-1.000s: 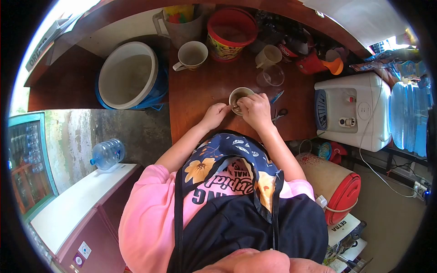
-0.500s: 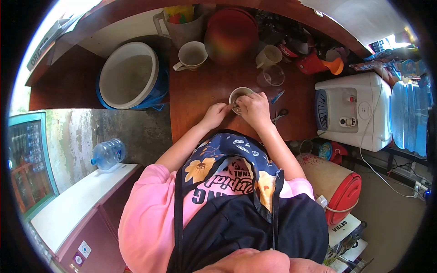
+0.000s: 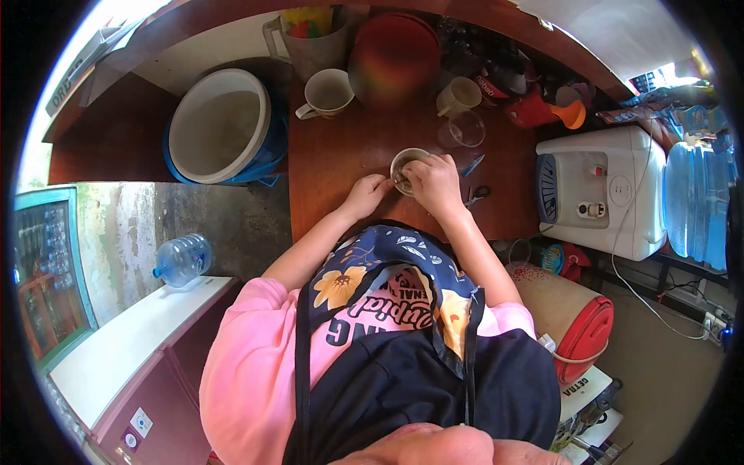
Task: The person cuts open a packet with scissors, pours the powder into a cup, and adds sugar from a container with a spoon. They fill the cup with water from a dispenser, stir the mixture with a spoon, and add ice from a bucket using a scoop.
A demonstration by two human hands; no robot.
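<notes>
A small light-coloured cup (image 3: pixel 399 158) stands on the brown table in front of me, and its inside looks greyish. My left hand (image 3: pixel 366 197) is closed at the cup's lower left side, its fingertips pinching the edge there. From the right, my right hand (image 3: pixel 434 184) reaches over the rim with its fingers bent together inside the opening. Whatever those fingers hold is hidden by the hand. Close by on the right lie a small blue-and-white packet (image 3: pixel 473 165) and a pair of scissors (image 3: pixel 477 195).
Behind the cup stand a clear plastic cup (image 3: pixel 465 130), a beige mug (image 3: pixel 459 97), a white mug (image 3: pixel 328 91) and a red round container (image 3: pixel 394 58). A water dispenser (image 3: pixel 604 186) borders the table's right side. A large bucket (image 3: pixel 219 128) is at the left.
The fingers of my right hand have shifted very slightly at the cup's mouth. My left hand and the cup stay in place.
</notes>
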